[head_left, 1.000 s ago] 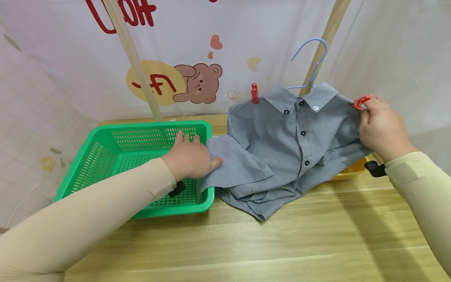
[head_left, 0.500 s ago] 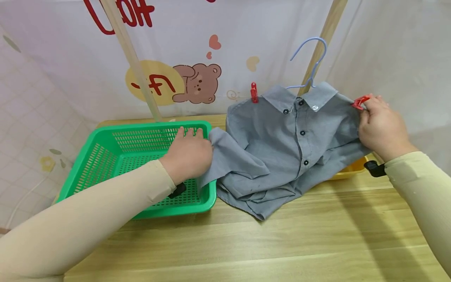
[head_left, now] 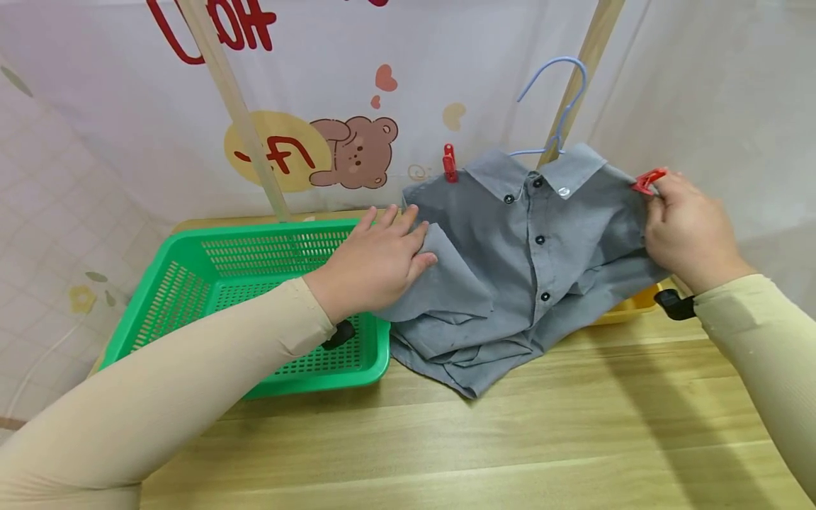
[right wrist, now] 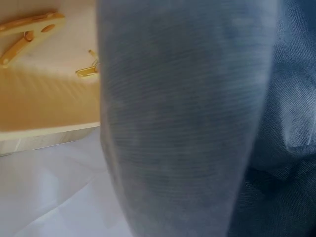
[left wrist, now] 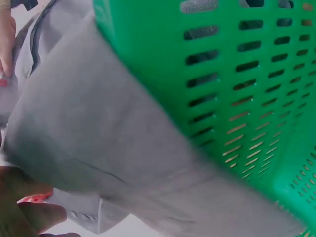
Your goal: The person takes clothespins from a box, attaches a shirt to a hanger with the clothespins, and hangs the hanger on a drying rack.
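Note:
A grey button-up shirt is on a blue hanger, with a red clothespin on one shoulder and another red clothespin on the other. My right hand grips the shirt at that second shoulder, right beside the clip. Over the near sleeve, my left hand lies with its fingers spread, touching the cloth. This sleeve drapes along the green basket's end wall in the left wrist view. In the right wrist view the other sleeve hangs close to the camera.
The green plastic basket stands on the wooden table at left. Behind the shirt sits a yellow container holding yellow clothespins. Two wooden poles, one at left, rise before the printed curtain.
My left hand has moved right from over the basket's edge onto the sleeve, its fingers spreading. The sleeve's edge has shifted away from the basket. The right hand keeps its hold.

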A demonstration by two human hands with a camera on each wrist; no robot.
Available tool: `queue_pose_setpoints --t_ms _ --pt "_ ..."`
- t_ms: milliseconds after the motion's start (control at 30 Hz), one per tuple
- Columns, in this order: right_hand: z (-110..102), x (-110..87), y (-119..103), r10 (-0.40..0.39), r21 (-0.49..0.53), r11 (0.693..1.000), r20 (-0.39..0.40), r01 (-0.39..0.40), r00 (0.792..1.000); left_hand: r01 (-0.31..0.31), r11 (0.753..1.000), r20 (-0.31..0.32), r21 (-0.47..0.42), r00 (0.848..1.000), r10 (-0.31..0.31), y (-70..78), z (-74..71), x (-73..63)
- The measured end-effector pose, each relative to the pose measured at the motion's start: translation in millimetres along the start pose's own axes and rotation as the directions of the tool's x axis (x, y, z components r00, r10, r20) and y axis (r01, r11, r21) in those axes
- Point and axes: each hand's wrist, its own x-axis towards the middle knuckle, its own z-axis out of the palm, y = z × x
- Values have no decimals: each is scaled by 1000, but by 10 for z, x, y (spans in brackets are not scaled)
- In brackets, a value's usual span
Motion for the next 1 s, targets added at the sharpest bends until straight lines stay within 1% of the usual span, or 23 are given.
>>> queue_pose_setpoints --t_ms 100,167,267,300,333,400,433,467,500,533,567,600,667,700,733,767,867,900,967,1000 --pt "-5 0 -26 3 -3 1000 -4 -3 1000 26 1000 18 13 999 -27 -42 29 -3" --pt "-6 0 -36 5 -3 1000 -6 -5 1000 51 998 72 30 996 -53 -72 47 -7" --pt "-6 -6 -43 7 -5 1000 -6 -7 1000 64 996 163 56 984 -73 -113 83 -30" --pt "-6 -9 -44 7 -5 1000 -1 -7 1000 71 996 177 59 981 -80 -132 91 -48" --pt "-6 -11 -44 7 -5 1000 3 -7 1000 81 995 174 65 981 -91 -156 95 -71" --pt "-7 -11 -48 6 -2 1000 7 -6 1000 116 990 130 81 983 -126 -230 96 -119" --pt "-11 -10 -51 9 1 1000 10 -9 1000 151 984 113 89 980 -161 -275 89 -142" --pt "-16 -9 -52 12 4 1000 15 -12 1000 189 978 111 90 974 -198 -325 84 -162" --pt "-21 -8 -52 15 8 1000 18 -16 1000 222 971 129 88 964 -232 -374 77 -181" --pt "-27 -7 -53 19 8 1000 19 -19 1000 243 966 177 84 951 -255 -418 79 -187" --pt "-32 -6 -52 21 9 1000 19 -21 1000 254 964 242 72 933 -264 -452 91 -183" --pt "-36 -10 -50 25 7 1000 21 -25 999 264 963 316 57 910 -268 -472 107 -179" --pt "-39 -15 -46 26 1 1000 24 -26 999 268 963 448 -2 862 -239 -478 170 -166" --pt "-37 -17 -45 24 -2 1000 23 -24 999 263 964 489 -29 845 -215 -462 201 -160" --pt "-34 -18 -44 23 -5 1000 21 -23 999 253 966 512 -49 837 -193 -441 229 -155" --pt "-31 -18 -44 19 -6 1000 17 -19 1000 244 968 513 -61 840 -179 -416 248 -156" --pt "-28 -20 -44 18 -6 1000 16 -18 1000 230 972 480 -58 860 -174 -341 256 -175" --pt "-28 -20 -43 17 -5 1000 16 -17 1000 216 975 456 -44 873 -173 -316 239 -190" --pt "-29 -25 -41 17 -4 1000 18 -17 1000 195 981 412 0 894 -177 -274 190 -223" --pt "-31 -26 -40 17 -3 1000 19 -17 1000 182 983 379 25 908 -178 -253 159 -243"
